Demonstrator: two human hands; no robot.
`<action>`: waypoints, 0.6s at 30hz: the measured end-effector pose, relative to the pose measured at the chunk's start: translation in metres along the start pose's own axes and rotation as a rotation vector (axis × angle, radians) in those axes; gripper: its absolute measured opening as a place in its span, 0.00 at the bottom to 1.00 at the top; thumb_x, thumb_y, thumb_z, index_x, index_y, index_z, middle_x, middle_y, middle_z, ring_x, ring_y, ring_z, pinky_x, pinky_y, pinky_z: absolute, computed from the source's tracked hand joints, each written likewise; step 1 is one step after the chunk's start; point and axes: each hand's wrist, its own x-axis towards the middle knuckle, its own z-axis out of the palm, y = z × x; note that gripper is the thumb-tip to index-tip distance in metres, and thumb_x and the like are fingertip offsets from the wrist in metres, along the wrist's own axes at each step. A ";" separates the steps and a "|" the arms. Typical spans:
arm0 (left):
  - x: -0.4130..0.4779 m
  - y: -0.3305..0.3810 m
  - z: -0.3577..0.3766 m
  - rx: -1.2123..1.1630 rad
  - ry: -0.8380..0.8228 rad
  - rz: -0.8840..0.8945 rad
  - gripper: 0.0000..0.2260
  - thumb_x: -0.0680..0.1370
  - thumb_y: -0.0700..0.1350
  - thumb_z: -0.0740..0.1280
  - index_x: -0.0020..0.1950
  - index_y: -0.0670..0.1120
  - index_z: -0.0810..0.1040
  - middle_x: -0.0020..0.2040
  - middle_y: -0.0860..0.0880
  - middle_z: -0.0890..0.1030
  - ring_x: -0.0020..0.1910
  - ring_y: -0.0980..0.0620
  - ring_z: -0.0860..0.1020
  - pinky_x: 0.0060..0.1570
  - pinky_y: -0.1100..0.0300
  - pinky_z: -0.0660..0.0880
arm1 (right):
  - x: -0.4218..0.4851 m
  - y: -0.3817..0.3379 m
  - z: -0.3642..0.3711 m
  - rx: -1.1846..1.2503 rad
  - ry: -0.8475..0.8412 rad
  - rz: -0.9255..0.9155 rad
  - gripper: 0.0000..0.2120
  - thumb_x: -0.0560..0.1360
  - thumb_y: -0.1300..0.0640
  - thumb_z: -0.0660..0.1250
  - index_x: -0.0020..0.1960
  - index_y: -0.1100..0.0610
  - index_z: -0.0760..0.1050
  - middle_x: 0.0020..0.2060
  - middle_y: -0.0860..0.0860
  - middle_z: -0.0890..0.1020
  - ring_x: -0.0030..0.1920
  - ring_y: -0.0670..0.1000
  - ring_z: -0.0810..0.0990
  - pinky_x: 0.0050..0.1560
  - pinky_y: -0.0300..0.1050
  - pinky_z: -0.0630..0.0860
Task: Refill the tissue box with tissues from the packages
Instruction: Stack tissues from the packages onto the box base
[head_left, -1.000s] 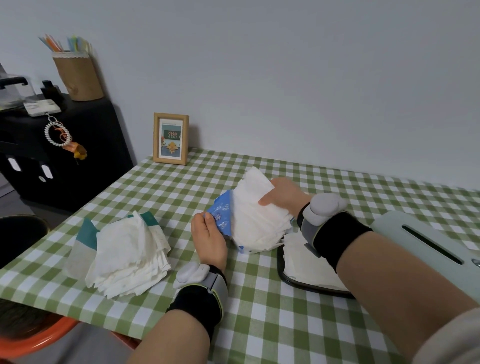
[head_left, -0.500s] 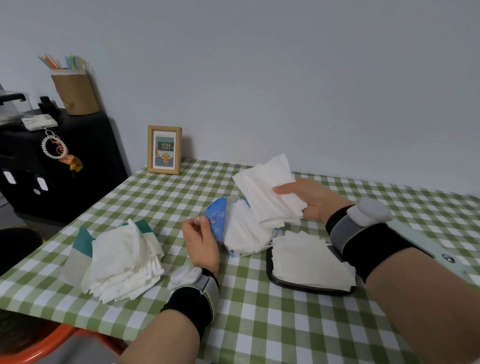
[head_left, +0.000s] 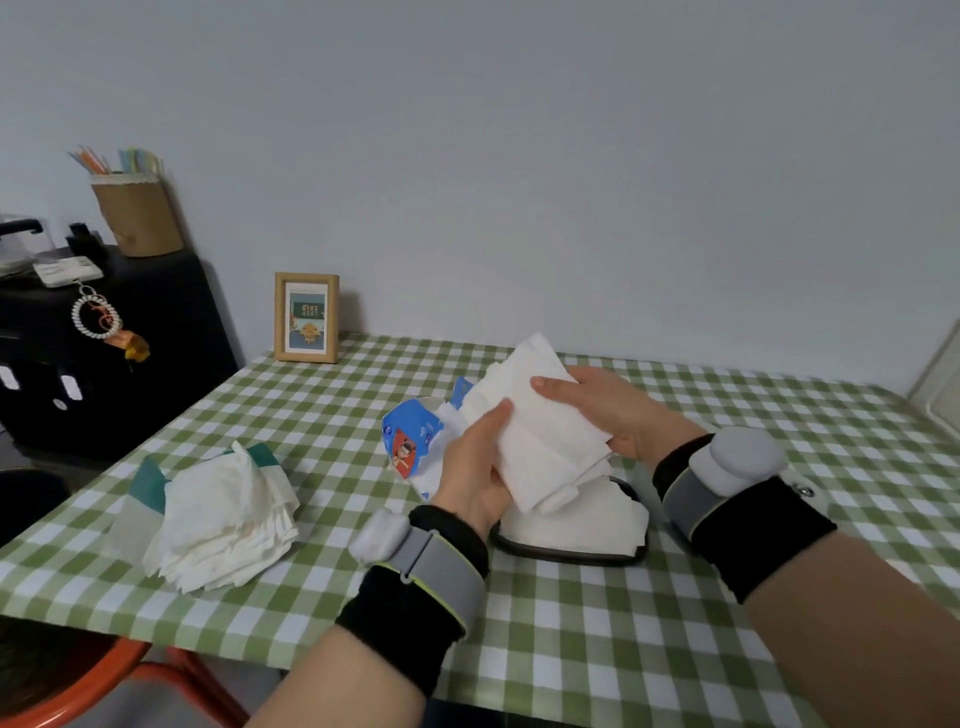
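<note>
A stack of white tissues (head_left: 545, 431) is held in the air above the table between both hands. My left hand (head_left: 475, 467) grips its left edge and my right hand (head_left: 613, 410) grips its right side. Below it the dark-rimmed tissue box base (head_left: 571, 553) holds a layer of white tissues. The opened blue package (head_left: 410, 439) lies on the table just left of the hands. A second pile of loose tissues (head_left: 223, 514) lies on a green package at the table's left edge.
A wooden picture frame (head_left: 306, 317) stands at the back of the green checked table (head_left: 571, 649). A black cabinet (head_left: 104, 353) with a pen holder stands to the left. An orange chair (head_left: 78, 686) sits below the table's near edge.
My right hand has pulled the tissue stack out of the blue package. My left hand let go of the package and now grips the stack as well.
</note>
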 end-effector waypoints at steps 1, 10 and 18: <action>0.002 -0.004 -0.002 0.007 0.031 0.002 0.19 0.79 0.41 0.67 0.69 0.41 0.72 0.63 0.37 0.80 0.62 0.37 0.78 0.65 0.36 0.71 | -0.002 0.002 -0.003 -0.044 0.088 -0.026 0.17 0.71 0.47 0.73 0.52 0.58 0.78 0.44 0.52 0.85 0.42 0.52 0.84 0.39 0.45 0.79; 0.012 -0.024 -0.009 -0.141 -0.177 -0.137 0.15 0.80 0.43 0.66 0.65 0.40 0.74 0.60 0.36 0.82 0.59 0.37 0.81 0.58 0.36 0.74 | -0.007 0.014 -0.010 -0.263 0.388 -0.256 0.07 0.70 0.56 0.74 0.38 0.53 0.76 0.34 0.46 0.79 0.35 0.47 0.76 0.37 0.40 0.71; 0.026 -0.028 -0.024 -0.203 -0.100 -0.126 0.20 0.79 0.50 0.67 0.70 0.45 0.73 0.65 0.39 0.79 0.66 0.37 0.76 0.67 0.35 0.68 | -0.007 0.006 -0.014 -0.411 0.404 -0.419 0.07 0.76 0.52 0.67 0.43 0.54 0.72 0.28 0.45 0.73 0.28 0.43 0.69 0.27 0.32 0.65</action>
